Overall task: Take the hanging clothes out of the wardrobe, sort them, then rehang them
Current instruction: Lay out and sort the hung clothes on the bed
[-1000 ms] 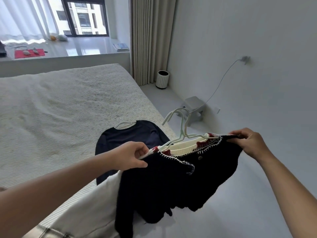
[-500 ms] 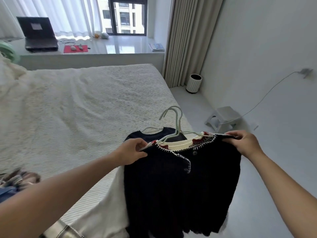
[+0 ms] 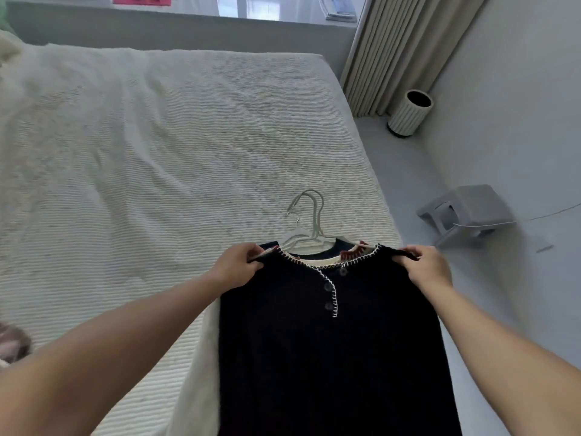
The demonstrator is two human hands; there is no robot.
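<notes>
Both hands are raised in front of you, your left hand (image 3: 237, 266) and right hand (image 3: 427, 268) each pinching one shoulder of a dark knitted cardigan (image 3: 327, 350), fingers curled over the top edge so it hangs spread between them. Beyond and to the left of your hands lies a wide bed (image 3: 163, 146) with a ribbed cream cover; the cardigan hangs over its near right corner. Off past your right hand, a small grey stool (image 3: 468, 212) sits on the floor, and farther away a ribbed white bin (image 3: 408, 116) stands by the curtains. The cardigan is near black, edged at the neckline and placket with white blanket stitching, with dark buttons down the opening. A cream garment with red trim (image 3: 350, 254) shows inside the neck. Pale green hanger hooks (image 3: 316, 212) rise just beyond your hands, though how many is hard to tell. It looks soft, floppy and fairly light, likely to stretch if dragged. Holding the shoulder seams, or the hooks, should keep it tidy.
</notes>
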